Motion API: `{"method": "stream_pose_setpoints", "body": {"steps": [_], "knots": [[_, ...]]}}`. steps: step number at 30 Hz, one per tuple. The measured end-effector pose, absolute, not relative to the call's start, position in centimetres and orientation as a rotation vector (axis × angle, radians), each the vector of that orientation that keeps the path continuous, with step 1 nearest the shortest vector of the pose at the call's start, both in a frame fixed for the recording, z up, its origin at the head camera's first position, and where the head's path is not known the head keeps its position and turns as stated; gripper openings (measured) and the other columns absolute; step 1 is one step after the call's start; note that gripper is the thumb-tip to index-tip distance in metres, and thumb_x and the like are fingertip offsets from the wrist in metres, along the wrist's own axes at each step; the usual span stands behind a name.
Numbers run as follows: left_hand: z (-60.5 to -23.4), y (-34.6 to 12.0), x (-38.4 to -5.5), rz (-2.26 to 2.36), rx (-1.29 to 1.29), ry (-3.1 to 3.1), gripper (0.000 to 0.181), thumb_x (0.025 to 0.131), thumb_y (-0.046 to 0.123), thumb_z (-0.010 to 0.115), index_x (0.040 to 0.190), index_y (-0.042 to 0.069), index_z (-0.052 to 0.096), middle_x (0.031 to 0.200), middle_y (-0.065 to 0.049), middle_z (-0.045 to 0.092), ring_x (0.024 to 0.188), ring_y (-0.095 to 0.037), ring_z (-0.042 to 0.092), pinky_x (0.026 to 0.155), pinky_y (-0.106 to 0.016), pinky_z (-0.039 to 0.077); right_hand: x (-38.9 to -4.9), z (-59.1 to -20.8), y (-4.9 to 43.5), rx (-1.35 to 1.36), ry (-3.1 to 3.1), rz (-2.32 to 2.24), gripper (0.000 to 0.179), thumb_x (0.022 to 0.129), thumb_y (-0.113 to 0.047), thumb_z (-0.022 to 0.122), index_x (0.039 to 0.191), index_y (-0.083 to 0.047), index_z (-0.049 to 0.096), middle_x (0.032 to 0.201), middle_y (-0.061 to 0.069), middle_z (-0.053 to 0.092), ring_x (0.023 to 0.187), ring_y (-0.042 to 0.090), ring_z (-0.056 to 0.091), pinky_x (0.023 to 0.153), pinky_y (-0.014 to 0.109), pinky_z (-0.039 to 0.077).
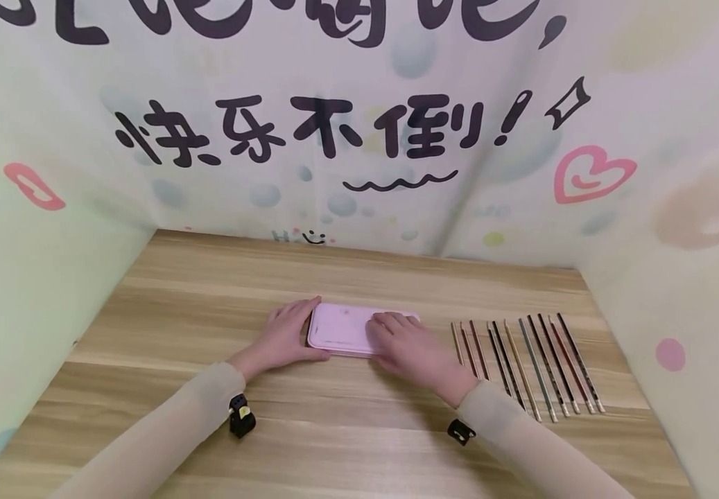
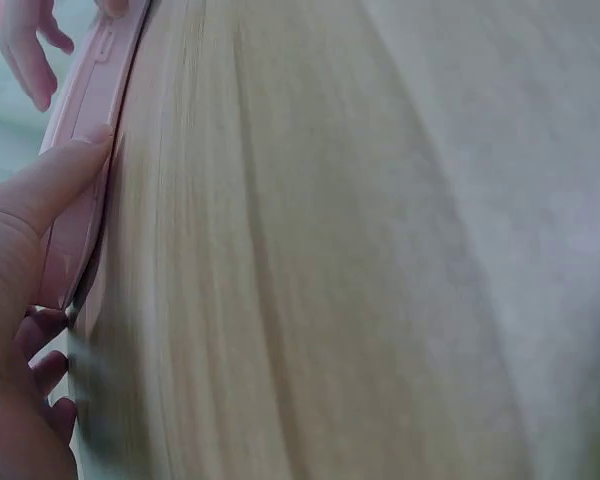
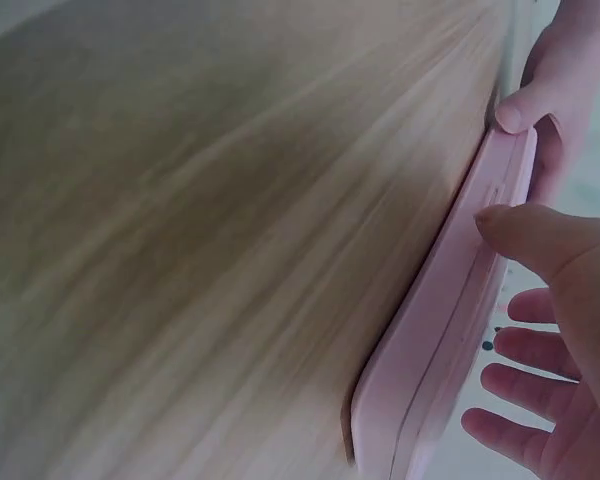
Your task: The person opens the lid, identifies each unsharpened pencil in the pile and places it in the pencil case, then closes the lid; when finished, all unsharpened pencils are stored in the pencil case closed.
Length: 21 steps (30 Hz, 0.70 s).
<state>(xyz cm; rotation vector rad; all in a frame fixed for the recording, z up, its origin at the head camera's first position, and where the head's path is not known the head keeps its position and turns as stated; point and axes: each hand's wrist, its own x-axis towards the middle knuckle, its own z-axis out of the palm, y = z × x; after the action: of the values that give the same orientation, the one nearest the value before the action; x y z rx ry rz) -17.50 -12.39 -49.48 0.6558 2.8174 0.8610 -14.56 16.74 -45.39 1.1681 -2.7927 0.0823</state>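
Note:
A closed pink pencil case (image 1: 342, 327) lies flat on the wooden table in front of me. My left hand (image 1: 281, 338) grips its left end, with the thumb along the front side and the fingers around the far corner. Over the right part of the lid is my right hand (image 1: 414, 351). In the right wrist view, the right thumb (image 3: 540, 238) touches the case's front side near the seam, while the other fingers stay spread above the lid. The left thumb (image 2: 50, 185) presses against the pink side in the left wrist view.
Several pencils (image 1: 522, 369) lie side by side on the table (image 1: 209, 277) to the right of the case, partly behind my right forearm. A printed white cloth (image 1: 390, 208) hangs behind the table. Black cameras sit on both wrists.

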Motion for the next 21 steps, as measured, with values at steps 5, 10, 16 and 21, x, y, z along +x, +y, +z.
{"method": "stream_pose_setpoints", "body": {"steps": [5, 10, 16, 21], "knots": [[-49.5, -12.4, -17.5, 0.867, 0.629, 2.806, 0.112, 0.078, 0.055, 0.088, 0.162, 0.005, 0.034, 0.161, -0.019, 0.043, 0.149, -0.042, 0.035, 0.121, -0.066, 0.024, -14.6, -45.2, 16.1, 1.202, -2.794, 0.078, 0.054, 0.095, -0.031, 0.078, 0.140, -0.006, 0.061, 0.142, 0.014, 0.061, 0.131, 0.033, 0.059, 0.110, 0.052, 0.051], [-49.6, -12.2, -17.6, 0.897, 0.625, 2.809, 0.111, 0.077, 0.053, 0.089, 0.161, 0.004, 0.035, 0.161, -0.019, 0.043, 0.149, -0.042, 0.036, 0.121, -0.066, 0.024, -14.7, -45.4, 16.0, 1.216, -2.749, 0.060, 0.046, 0.095, -0.029, 0.078, 0.134, -0.008, 0.064, 0.137, 0.012, 0.064, 0.127, 0.031, 0.061, 0.105, 0.049, 0.055], [-49.4, -12.2, -17.6, 0.952, 0.625, 2.761, 0.112, 0.077, 0.049, 0.090, 0.163, 0.005, 0.032, 0.164, -0.019, 0.038, 0.150, -0.043, 0.034, 0.122, -0.066, 0.021, -14.8, -45.5, 15.6, 1.197, -2.739, 0.041, 0.040, 0.094, -0.028, 0.080, 0.127, -0.009, 0.067, 0.131, 0.011, 0.066, 0.121, 0.030, 0.064, 0.100, 0.046, 0.057], [-49.6, -12.5, -17.5, 0.951, 0.613, 2.757, 0.109, 0.076, 0.048, 0.092, 0.160, 0.006, 0.036, 0.163, -0.018, 0.041, 0.149, -0.042, 0.038, 0.120, -0.066, 0.024, -14.5, -45.4, 15.1, 1.188, -2.766, 0.091, 0.038, 0.092, -0.026, 0.082, 0.123, -0.008, 0.067, 0.126, 0.010, 0.067, 0.117, 0.030, 0.064, 0.099, 0.046, 0.057]]}}
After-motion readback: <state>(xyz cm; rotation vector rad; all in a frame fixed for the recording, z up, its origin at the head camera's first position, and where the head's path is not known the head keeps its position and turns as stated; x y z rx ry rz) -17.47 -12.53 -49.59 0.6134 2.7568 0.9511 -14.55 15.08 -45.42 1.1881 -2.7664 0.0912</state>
